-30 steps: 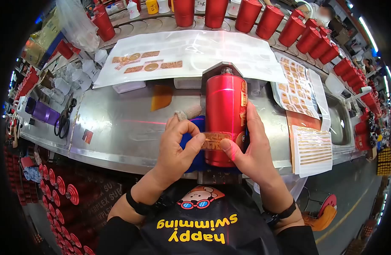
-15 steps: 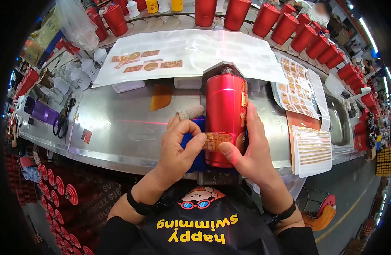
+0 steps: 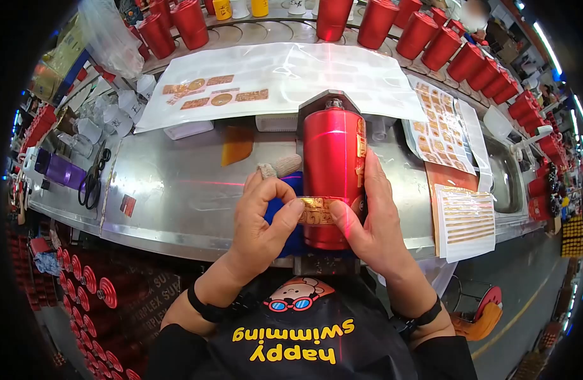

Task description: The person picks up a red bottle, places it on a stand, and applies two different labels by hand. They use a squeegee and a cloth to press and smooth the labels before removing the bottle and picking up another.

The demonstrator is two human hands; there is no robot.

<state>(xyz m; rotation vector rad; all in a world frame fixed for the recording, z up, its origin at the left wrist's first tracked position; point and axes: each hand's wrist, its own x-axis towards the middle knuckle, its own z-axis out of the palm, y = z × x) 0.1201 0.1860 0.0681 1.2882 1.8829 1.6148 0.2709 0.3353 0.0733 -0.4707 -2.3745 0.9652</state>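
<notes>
A red metallic bottle (image 3: 332, 155) lies in a dark angular stand (image 3: 307, 109), its neck pointing away from me. A gold patterned sticker strip (image 3: 317, 211) runs across the bottle near its close end. My left hand (image 3: 261, 212) pinches the strip's left end between thumb and forefinger; pale finger sleeves (image 3: 280, 167) cover some of its other fingers. Around the bottle's right side curves my right hand (image 3: 379, 218), its thumb pressing on the strip. Further gold stickers (image 3: 361, 158) run along the bottle's right side, partly hidden by that hand. Blue material (image 3: 292, 237) shows beneath the bottle.
A white sheet (image 3: 291, 76) with gold stickers lies behind the stand. Sticker sheets (image 3: 465, 221) lie at the right, near a sink (image 3: 508, 183). Scissors (image 3: 94, 180) and a purple bottle (image 3: 64, 170) are at the left. Red bottles (image 3: 442, 47) line a conveyor at the back.
The red bottles on the back conveyor have shifted right. My hands and the bottle appear slightly further left in view, and the strip catches more light. Both grips stay the same.
</notes>
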